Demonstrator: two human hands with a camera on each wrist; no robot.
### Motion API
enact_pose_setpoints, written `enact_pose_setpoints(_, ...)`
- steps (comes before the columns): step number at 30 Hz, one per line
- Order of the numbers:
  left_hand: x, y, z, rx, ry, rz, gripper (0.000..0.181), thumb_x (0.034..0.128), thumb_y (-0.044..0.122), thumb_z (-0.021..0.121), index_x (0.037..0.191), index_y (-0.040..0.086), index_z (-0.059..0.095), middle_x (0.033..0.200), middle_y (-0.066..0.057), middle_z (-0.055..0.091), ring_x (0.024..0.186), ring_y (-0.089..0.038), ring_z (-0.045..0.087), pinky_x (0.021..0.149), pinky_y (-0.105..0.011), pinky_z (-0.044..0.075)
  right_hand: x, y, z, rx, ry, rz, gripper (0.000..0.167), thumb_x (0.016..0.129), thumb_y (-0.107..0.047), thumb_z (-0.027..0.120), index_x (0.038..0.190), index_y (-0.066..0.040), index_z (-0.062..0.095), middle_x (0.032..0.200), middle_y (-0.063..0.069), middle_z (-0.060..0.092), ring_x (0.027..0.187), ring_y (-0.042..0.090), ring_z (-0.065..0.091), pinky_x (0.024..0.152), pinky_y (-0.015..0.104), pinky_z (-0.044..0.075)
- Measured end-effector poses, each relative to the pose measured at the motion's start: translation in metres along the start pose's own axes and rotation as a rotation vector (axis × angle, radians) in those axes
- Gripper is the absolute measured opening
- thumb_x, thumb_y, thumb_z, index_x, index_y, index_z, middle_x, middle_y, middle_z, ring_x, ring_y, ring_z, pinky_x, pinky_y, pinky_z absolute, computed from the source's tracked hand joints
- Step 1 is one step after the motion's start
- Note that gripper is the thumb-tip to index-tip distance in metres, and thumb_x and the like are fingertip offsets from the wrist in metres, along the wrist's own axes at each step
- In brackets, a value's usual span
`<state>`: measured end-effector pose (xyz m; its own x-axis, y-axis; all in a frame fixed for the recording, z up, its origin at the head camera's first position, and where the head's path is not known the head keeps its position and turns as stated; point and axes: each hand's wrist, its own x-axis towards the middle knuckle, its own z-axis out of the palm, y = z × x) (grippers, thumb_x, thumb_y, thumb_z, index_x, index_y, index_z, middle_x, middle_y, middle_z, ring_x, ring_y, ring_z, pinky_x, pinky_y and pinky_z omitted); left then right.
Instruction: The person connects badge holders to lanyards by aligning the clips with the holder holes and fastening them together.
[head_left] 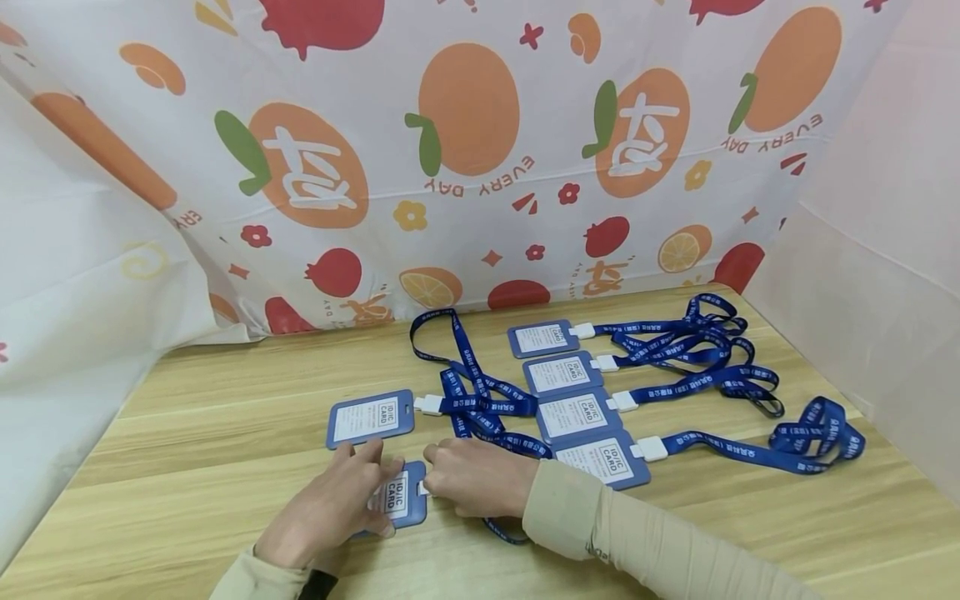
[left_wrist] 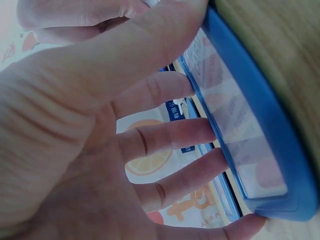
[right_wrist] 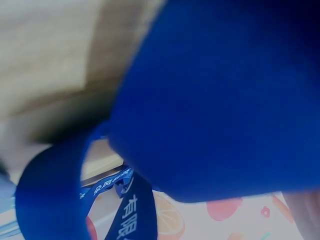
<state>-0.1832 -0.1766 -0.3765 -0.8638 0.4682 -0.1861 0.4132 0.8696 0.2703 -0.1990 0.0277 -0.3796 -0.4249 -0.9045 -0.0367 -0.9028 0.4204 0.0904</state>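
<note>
In the head view my left hand (head_left: pixel 330 500) holds a blue ID card holder (head_left: pixel 408 497) near the table's front edge, thumb on the near edge and fingers on the far one. The left wrist view shows those fingers along the frame of the card holder (left_wrist: pixel 240 120). My right hand (head_left: pixel 480 477) pinches the white clip (head_left: pixel 423 487) at the holder's slot. A blue lanyard strap (right_wrist: pixel 215 110) fills much of the right wrist view and hides the fingers there. Just beyond the left hand lies another card holder (head_left: pixel 371 418) with its lanyard (head_left: pixel 487 406).
Several more card holders (head_left: pixel 573 414) form a column right of centre, overlapping at their edges. Their blue lanyards (head_left: pixel 720 448) lie bunched to the right. A fruit-printed cloth (head_left: pixel 465 233) hangs behind the wooden table (head_left: pixel 225 433).
</note>
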Motion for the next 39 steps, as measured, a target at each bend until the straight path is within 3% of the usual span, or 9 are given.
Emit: enact_pose_setpoints(39, 0.0014, -0.0007, 0.0003, -0.023, -0.015, -0.001, 0.066, 0.0642, 0.017, 0.094, 0.124, -0.001, 0.071, 0.101, -0.005, 0.051, 0.089, -0.03, 0.043, 0.073, -0.041, 0.045, 0.0012, -0.0013, 0.0006, 0.003, -0.009, 0.02, 0.016, 0.09, -0.013, 0.077, 0.106, -0.017, 0.079, 0.096, -0.003, 0.067, 0.078, 0.004, 0.054, 0.072, 0.013, 0.047)
